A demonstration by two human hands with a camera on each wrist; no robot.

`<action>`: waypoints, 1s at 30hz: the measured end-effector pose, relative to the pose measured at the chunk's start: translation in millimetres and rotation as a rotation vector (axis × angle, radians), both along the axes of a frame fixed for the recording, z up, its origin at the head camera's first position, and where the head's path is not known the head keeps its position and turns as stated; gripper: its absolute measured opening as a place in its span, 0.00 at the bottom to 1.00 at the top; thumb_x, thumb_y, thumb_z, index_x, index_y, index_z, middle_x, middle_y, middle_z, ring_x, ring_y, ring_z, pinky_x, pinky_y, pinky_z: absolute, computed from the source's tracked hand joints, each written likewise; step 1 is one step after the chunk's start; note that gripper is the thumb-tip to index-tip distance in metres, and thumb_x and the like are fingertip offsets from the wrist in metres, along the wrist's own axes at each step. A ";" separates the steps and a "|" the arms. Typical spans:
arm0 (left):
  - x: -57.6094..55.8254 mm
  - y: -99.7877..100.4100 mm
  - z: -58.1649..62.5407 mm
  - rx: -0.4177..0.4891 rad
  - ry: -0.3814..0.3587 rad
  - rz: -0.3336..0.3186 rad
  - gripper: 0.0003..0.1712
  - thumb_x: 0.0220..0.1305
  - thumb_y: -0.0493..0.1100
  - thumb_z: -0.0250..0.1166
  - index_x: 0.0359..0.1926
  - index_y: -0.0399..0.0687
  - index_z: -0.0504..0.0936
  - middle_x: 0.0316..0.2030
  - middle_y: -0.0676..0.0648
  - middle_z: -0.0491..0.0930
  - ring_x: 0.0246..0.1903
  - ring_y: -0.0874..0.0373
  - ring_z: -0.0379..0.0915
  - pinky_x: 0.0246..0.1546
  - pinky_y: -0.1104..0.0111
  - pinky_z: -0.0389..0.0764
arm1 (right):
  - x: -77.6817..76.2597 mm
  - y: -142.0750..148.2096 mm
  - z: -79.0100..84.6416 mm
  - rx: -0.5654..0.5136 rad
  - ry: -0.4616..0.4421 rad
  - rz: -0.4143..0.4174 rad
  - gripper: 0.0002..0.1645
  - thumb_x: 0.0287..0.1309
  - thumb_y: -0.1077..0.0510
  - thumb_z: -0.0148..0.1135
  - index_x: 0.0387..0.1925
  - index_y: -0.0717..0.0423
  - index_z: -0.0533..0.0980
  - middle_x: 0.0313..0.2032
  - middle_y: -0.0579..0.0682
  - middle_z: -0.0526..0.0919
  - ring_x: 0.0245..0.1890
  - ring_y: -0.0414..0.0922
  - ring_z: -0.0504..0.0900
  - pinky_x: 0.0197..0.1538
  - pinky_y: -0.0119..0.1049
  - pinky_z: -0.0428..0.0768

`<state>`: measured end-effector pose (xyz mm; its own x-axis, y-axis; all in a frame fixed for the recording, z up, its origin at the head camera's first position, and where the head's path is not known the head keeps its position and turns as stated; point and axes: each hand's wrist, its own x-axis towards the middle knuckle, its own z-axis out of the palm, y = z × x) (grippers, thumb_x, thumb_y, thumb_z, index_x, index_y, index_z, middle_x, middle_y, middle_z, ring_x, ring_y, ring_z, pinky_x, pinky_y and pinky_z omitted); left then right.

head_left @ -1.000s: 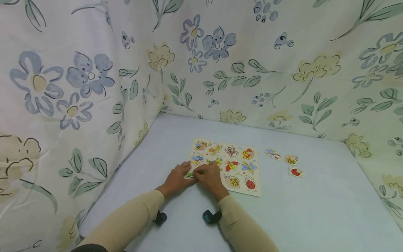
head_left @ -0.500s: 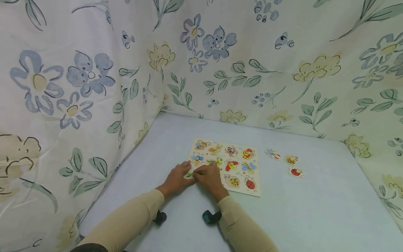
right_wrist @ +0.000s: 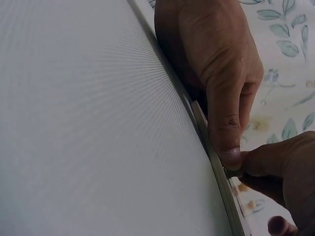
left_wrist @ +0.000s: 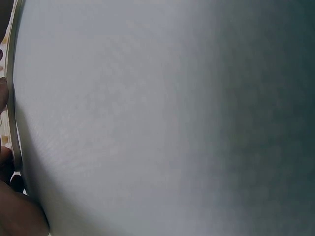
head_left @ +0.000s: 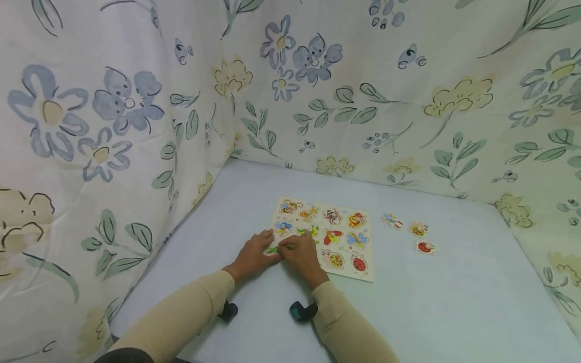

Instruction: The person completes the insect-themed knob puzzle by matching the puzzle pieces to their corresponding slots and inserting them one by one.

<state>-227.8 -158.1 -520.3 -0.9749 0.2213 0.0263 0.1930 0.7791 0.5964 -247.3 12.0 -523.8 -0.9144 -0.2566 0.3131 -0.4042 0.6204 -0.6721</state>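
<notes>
A square puzzle board [head_left: 342, 276] printed with insects lies flat on the table. At its near left corner a green puzzle piece [head_left: 272, 250] shows partly between the two hands. My right hand [head_left: 300, 254] pinches this piece with thumb and fingers, palm low over the board. My left hand [head_left: 253, 258] rests at the corner with its fingers extended along the left edge. In the right wrist view, the left thumb [right_wrist: 227, 128] reaches over the board's edge and meets the right hand's fingers [right_wrist: 266, 160] there. The hands hide part of the bottom row.
Right of the board lie three loose pieces: a blue and red bug [head_left: 392, 221], a snail-like piece [head_left: 418, 229] and a ladybug [head_left: 425, 247]. Several insect pictures, among them a red ladybug [head_left: 359, 263], fill the board. Floral curtains [head_left: 345, 126] stand behind and beside the table [head_left: 454, 302].
The head view has shifted slightly. Both hands stay at the board's near left corner, with only a slight movement of the right fingers at the green piece.
</notes>
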 end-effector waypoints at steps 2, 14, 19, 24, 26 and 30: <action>0.3 0.6 0.7 -0.002 -0.001 0.002 0.47 0.58 0.62 0.67 0.68 0.36 0.65 0.70 0.45 0.59 0.70 0.48 0.50 0.68 0.51 0.49 | -0.1 0.6 -0.2 -0.007 -0.008 -0.005 0.03 0.49 0.56 0.73 0.29 0.47 0.88 0.27 0.38 0.81 0.32 0.42 0.64 0.33 0.36 0.62; 0.1 1.8 1.1 -0.013 0.001 -0.002 0.45 0.58 0.58 0.69 0.68 0.36 0.65 0.70 0.44 0.60 0.70 0.48 0.50 0.68 0.52 0.49 | 0.1 -0.3 -1.2 0.015 0.029 -0.008 0.03 0.49 0.58 0.73 0.29 0.48 0.88 0.28 0.43 0.85 0.32 0.45 0.67 0.51 0.44 0.68; -1.2 0.2 -3.2 -0.014 0.003 -0.011 0.45 0.58 0.59 0.69 0.68 0.36 0.65 0.70 0.44 0.60 0.70 0.48 0.50 0.68 0.52 0.49 | -0.9 1.1 -2.7 0.007 0.028 0.012 0.03 0.50 0.58 0.72 0.29 0.48 0.88 0.31 0.44 0.87 0.40 0.49 0.76 0.63 0.50 0.62; -0.5 -0.4 -4.3 0.006 -0.024 -0.002 0.45 0.58 0.57 0.69 0.68 0.36 0.66 0.70 0.45 0.59 0.70 0.49 0.49 0.68 0.52 0.49 | 0.7 6.8 0.7 -0.031 0.013 0.015 0.03 0.51 0.58 0.72 0.30 0.50 0.88 0.34 0.44 0.86 0.39 0.47 0.76 0.55 0.46 0.69; -0.1 -0.1 -3.1 0.016 -0.041 0.012 0.45 0.58 0.57 0.69 0.68 0.37 0.65 0.70 0.47 0.59 0.70 0.50 0.48 0.68 0.51 0.48 | 1.3 10.9 4.0 -0.055 0.015 0.015 0.04 0.52 0.58 0.71 0.31 0.51 0.88 0.34 0.45 0.86 0.37 0.46 0.73 0.46 0.43 0.70; 0.0 0.8 -1.6 0.010 -0.044 0.020 0.45 0.58 0.58 0.69 0.68 0.37 0.65 0.71 0.48 0.58 0.71 0.50 0.48 0.68 0.50 0.48 | 1.2 22.5 12.9 -0.096 0.032 0.007 0.05 0.54 0.58 0.70 0.33 0.52 0.88 0.34 0.46 0.86 0.34 0.45 0.71 0.39 0.41 0.70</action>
